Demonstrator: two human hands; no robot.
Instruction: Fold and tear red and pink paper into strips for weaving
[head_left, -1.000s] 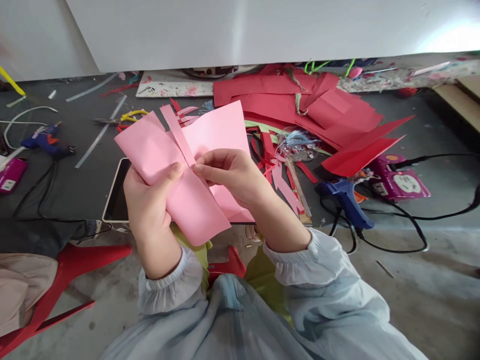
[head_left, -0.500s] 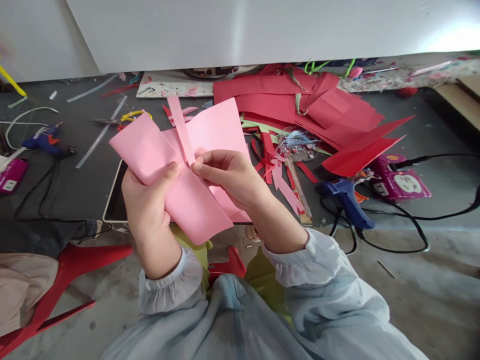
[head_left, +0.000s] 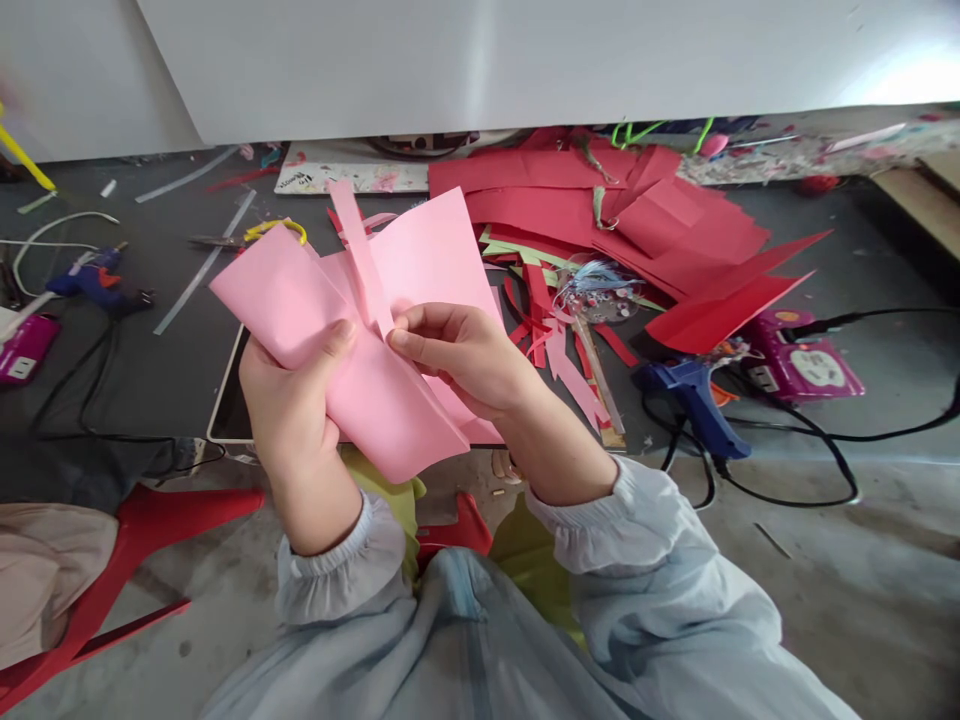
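Observation:
A folded sheet of pink paper [head_left: 397,410] is held up above the front edge of the table. My left hand [head_left: 296,400] grips its left side, the thumb pressed on the front and the fingers hidden behind. My right hand [head_left: 469,355] pinches the lower end of a narrow pink paper strip [head_left: 356,245] between thumb and forefinger, at the middle of the sheet. The strip's upper end sticks up past the paper. Behind the sheet, at the lower left, a dark tablet-like thing with a pale rim [head_left: 225,400] shows in part.
Red paper pieces [head_left: 532,205] are heaped at the back, with paper scraps in front. Yellow-handled scissors [head_left: 221,242] lie left. A blue glue gun [head_left: 697,400] with black cables and a magenta box [head_left: 806,360] sit right. Another blue glue gun [head_left: 94,280] lies far left.
The folded paper and strip have shifted very slightly left, with the strip's top end a little higher. Both hands keep nearly the same grip.

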